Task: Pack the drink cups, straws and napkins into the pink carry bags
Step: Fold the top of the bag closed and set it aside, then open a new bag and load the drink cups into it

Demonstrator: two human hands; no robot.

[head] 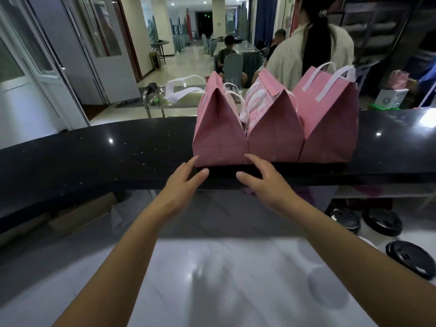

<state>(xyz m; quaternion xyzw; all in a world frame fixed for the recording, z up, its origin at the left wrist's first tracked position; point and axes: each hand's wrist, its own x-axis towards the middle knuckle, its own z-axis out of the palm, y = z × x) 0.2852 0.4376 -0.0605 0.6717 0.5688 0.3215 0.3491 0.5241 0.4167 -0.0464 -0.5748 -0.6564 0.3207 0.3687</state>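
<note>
I'm looking across a black counter [70,156]; beyond, light is glinting off a pale floor [188,57] by white doors [113,74].

pink carry bags [273,128] | three upright | side by side | white handles

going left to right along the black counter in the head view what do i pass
left pink bag → middle pink bag → right pink bag → white box beyond the counter. The left hand and right hand overlap the first two bags, so they are left out.

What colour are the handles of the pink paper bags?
White flat strap handles, best seen in head view.
</note>
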